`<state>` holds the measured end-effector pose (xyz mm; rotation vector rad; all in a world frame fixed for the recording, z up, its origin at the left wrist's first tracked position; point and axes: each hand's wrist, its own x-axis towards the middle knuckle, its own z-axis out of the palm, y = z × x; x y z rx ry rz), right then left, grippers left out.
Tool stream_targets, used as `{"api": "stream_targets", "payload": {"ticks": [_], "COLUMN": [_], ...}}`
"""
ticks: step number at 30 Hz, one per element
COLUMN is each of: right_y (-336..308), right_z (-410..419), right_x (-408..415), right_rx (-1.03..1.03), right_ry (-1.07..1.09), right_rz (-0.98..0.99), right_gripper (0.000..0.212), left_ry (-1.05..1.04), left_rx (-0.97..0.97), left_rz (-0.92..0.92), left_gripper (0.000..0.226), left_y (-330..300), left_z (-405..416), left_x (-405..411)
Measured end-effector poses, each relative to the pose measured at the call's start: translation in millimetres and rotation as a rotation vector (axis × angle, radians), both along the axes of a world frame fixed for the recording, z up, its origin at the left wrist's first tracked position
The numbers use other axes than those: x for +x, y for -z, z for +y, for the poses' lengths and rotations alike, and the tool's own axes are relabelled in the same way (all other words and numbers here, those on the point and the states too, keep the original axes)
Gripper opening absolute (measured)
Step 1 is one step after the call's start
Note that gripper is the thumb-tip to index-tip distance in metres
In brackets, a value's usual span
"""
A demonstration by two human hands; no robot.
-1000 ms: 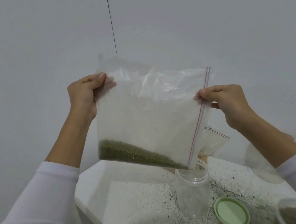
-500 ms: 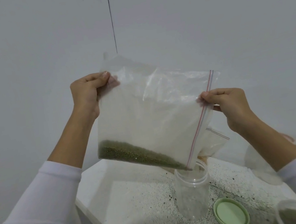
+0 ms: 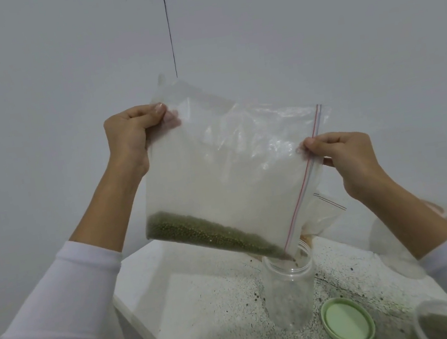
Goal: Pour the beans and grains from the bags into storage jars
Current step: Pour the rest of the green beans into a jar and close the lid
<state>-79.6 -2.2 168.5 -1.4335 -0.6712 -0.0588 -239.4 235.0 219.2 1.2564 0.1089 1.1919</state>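
1. Your left hand [image 3: 132,136] grasps the closed bottom corner of the zip bag [image 3: 226,174], with the thumb on the near side and the fingers curled behind the plastic.
2. Your right hand [image 3: 351,159] pinches the bag at its zipper edge, near the red and blue stripe, so both hands are clenched on the same bag.
3. You hold the bag high above the open jar [image 3: 288,284] and tilted, with the zipper end lower than the closed end.
4. The green beans [image 3: 205,233] lie along the lower edge of the bag, in a band that runs down to the corner at the jar's mouth.
5. That corner sits just at the jar's rim, and a few beans are visible there.
6. The jar stands upright on the speckled counter [image 3: 214,310].
7. A green lid [image 3: 348,322] lies flat on the counter just to the right of the jar.
8. Further right from the jar, at the frame edge, stands another jar [image 3: 439,322] with green content inside.
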Motion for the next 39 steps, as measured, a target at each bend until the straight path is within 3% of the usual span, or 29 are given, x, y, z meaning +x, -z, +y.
{"api": "stream_targets", "payload": {"ticks": [9,14,22,32,39], "right_y": [-2.5,-5.1,-6.8,-7.9,-6.4], "right_z": [-1.7,-1.4,1.9,4.8,5.0], "right_x": [-1.2,0.2,0.2,-0.6,0.3], "right_rx": [0.008,0.011,0.012,0.008,-0.013], "right_ry": [-0.031,-0.039,-0.05,-0.05,-0.059], "right_rz": [0.021,0.003,-0.01,-0.019,-0.036], "right_gripper": [0.013,0.014,0.017,0.015,0.014], "left_ry": [-0.019,-0.011,-0.05,-0.057,-0.066], "left_rx": [0.001,0.005,-0.029,-0.015,0.023], "left_rz": [0.009,0.011,0.01,-0.003,0.023], "left_gripper": [0.008,0.028,0.009,0.014,0.004], "left_y": [-0.7,-0.8,0.8,2.0,2.5], "left_z": [-3.9,-2.3,1.1,3.2,3.4], "left_x": [-3.3,-5.1,-4.9,-6.1,-4.7]}}
